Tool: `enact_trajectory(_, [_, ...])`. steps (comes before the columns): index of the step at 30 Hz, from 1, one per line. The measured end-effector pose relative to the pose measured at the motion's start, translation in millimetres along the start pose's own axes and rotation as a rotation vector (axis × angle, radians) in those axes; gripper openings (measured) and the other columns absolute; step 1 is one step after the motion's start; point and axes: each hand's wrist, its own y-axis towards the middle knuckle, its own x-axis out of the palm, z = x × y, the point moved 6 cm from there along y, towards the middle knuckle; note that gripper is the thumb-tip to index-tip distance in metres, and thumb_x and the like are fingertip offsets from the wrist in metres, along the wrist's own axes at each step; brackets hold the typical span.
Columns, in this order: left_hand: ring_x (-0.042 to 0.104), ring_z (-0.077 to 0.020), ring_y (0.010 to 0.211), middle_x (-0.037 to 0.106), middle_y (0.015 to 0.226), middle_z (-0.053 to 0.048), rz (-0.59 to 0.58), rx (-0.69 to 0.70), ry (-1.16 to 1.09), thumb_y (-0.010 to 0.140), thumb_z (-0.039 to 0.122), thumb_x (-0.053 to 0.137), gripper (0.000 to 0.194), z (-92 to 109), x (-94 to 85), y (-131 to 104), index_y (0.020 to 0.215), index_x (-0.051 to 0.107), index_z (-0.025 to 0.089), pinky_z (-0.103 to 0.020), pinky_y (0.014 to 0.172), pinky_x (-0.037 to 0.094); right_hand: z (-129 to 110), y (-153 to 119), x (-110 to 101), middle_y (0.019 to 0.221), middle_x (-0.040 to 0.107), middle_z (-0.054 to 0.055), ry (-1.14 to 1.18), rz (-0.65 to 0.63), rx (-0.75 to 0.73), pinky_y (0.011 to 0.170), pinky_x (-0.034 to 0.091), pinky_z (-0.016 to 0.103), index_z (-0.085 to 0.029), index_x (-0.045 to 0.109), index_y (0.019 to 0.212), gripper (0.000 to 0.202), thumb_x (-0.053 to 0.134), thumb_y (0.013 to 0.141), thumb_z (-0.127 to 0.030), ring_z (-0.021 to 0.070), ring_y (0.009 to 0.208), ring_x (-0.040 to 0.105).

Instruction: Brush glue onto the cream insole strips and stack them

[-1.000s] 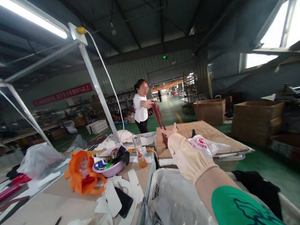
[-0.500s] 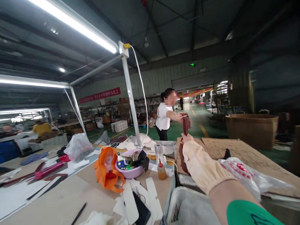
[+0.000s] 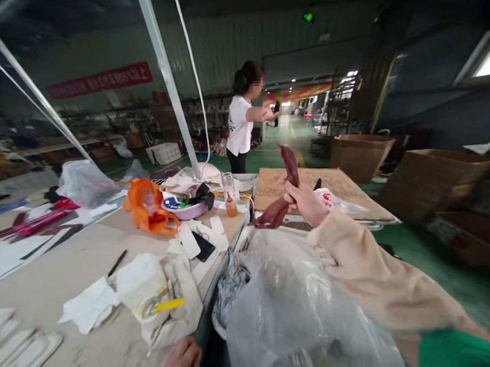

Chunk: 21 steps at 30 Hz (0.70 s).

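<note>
My right hand (image 3: 305, 201), in a beige sleeve, grips a limp reddish-brown leather-like piece (image 3: 289, 165) around its middle. One end sticks up above the fist and the other droops to the left, over the rim of a white basket (image 3: 247, 240). A clear plastic bag (image 3: 299, 305) bulges out of that basket. Low in the view, my left hand (image 3: 182, 362) rests at the table's edge with its fingers curled; what lies inside them, if anything, is hidden. Just above it are a white cloth (image 3: 182, 294) and a pot with a yellow-handled tool (image 3: 169, 305).
On the table (image 3: 89, 255) are an orange bag (image 3: 143, 209), a lilac bowl (image 3: 189, 212) of odds and ends, a phone (image 3: 204, 247) and an orange-filled bottle (image 3: 231, 207). A co-worker (image 3: 240, 124) stands beyond, arm stretched out. Cardboard boxes (image 3: 435, 180) stand at right.
The co-worker's hand has let go of the brown piece, which my right hand has drawn back toward me. The view has tilted down, and my left hand has come into sight.
</note>
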Motion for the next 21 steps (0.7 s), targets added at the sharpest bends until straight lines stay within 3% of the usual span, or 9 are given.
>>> enact_trajectory(5, [0.060,-0.0174,0.083,0.063,0.082,-0.006,0.103,-0.017,-0.180,0.086,0.029,0.038,0.031,3.2,-16.4,-3.4,0.073,0.064,0.019,-0.031,0.078,0.048,32.2,-127.8,41.1,0.056,0.031,-0.009,0.291,-0.153,0.282,0.039,0.034,0.015,-0.020,0.052,0.105,0.043,0.059,0.077,-0.052,0.0031,0.040,0.026])
enact_trajectory(7, [0.061,-0.0197,0.087,0.064,0.090,-0.007,0.210,-0.070,-0.303,0.084,0.035,0.043,0.027,10.5,-32.8,-7.7,0.088,0.064,0.019,-0.035,0.080,0.050,51.3,-177.2,67.0,0.056,0.030,-0.010,0.372,-0.195,0.411,0.037,0.033,0.014,-0.019,0.053,0.103,0.045,0.059,0.076,-0.054,0.0019,0.039,0.022])
enact_trajectory(10, [0.054,-0.0252,0.109,0.054,0.123,-0.010,0.349,-0.097,-0.495,0.074,0.040,0.058,0.057,45.9,-59.3,-19.3,0.127,0.044,0.022,-0.041,0.090,0.047,69.5,-241.3,112.2,0.053,0.033,-0.010,0.482,-0.318,0.535,0.036,0.038,0.016,-0.018,0.051,0.103,0.052,0.062,0.071,-0.058,0.0022,0.037,0.024])
enact_trajectory(12, [0.047,-0.0281,0.118,0.050,0.129,-0.011,0.254,-0.011,-0.651,0.062,0.037,0.071,0.086,86.7,-64.5,-27.2,0.137,0.030,0.025,-0.040,0.093,0.046,70.1,-273.9,141.0,0.051,0.036,-0.010,0.565,-0.421,0.589,0.035,0.037,0.017,-0.018,0.050,0.099,0.053,0.065,0.067,-0.058,0.0025,0.035,0.027])
enact_trajectory(14, [0.061,-0.0267,0.096,0.064,0.101,-0.010,0.110,0.030,-0.850,0.060,0.039,0.072,0.078,123.3,-60.7,-37.7,0.130,0.042,0.024,-0.036,0.075,0.054,61.7,-294.7,160.4,0.049,0.039,-0.010,0.616,-0.482,0.598,0.033,0.031,0.014,-0.016,0.051,0.092,0.051,0.067,0.064,-0.056,0.0022,0.034,0.028])
enact_trajectory(15, [0.065,-0.0238,0.077,0.066,0.080,-0.007,0.073,0.037,-0.891,0.065,0.045,0.066,0.061,136.2,-59.1,-43.9,0.120,0.051,0.022,-0.033,0.061,0.054,55.4,-300.6,166.0,0.049,0.041,-0.009,0.631,-0.504,0.587,0.033,0.028,0.013,-0.015,0.051,0.090,0.050,0.068,0.063,-0.054,0.0019,0.034,0.029])
enact_trajectory(17, [0.062,-0.0194,0.058,0.062,0.060,-0.003,0.051,0.033,-0.928,0.072,0.049,0.057,0.044,148.1,-59.4,-57.0,0.103,0.061,0.019,-0.030,0.052,0.052,43.4,-303.9,169.1,0.050,0.043,-0.008,0.637,-0.540,0.544,0.034,0.029,0.013,-0.015,0.052,0.089,0.049,0.069,0.063,-0.052,0.0023,0.035,0.032])
enact_trajectory(19, [0.064,-0.0198,0.066,0.066,0.069,-0.005,0.179,-0.014,-0.869,0.073,0.047,0.058,0.037,139.2,-71.9,-71.6,0.096,0.064,0.019,-0.031,0.063,0.054,39.3,-298.2,163.2,0.054,0.047,-0.007,0.588,-0.544,0.503,0.037,0.038,0.018,-0.016,0.051,0.091,0.047,0.067,0.065,-0.051,0.0032,0.037,0.034])
enact_trajectory(21, [0.064,-0.0218,0.083,0.069,0.086,-0.006,0.421,-0.060,-0.771,0.071,0.044,0.061,0.031,119.3,-95.3,-89.0,0.091,0.066,0.021,-0.032,0.077,0.053,47.6,-288.2,151.9,0.061,0.052,-0.005,0.414,-0.500,0.482,0.041,0.044,0.023,-0.016,0.052,0.090,0.040,0.062,0.069,-0.049,0.0037,0.038,0.035])
